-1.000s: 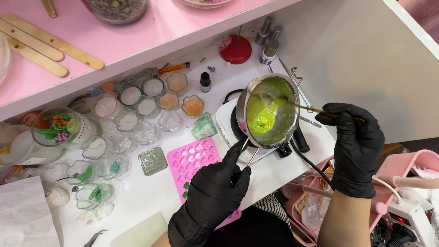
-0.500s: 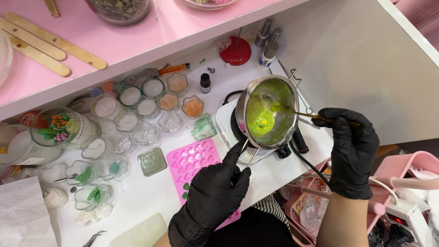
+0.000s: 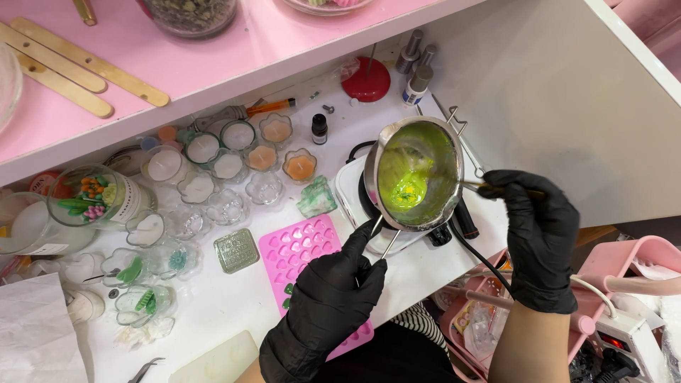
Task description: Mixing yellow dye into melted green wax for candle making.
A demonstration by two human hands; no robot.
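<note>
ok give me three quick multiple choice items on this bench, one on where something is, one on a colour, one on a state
1. Where does the metal pot sit?
A. on the white hot plate
B. on the pink shelf
C. in the pink mould

2. What colour is the liquid in the pot?
A. red
B. yellow-green
C. blue

3. What is the left hand doing?
A. lying flat on the table
B. holding a glass cup
C. gripping the pot's wire handle

Answers: 1 A, the pot rests on the plate's dark ring. 2 B, the melt glows yellow-green. 3 C, the gloved fingers close on the handle, while the right hand holds a thin stick at the rim.
</note>
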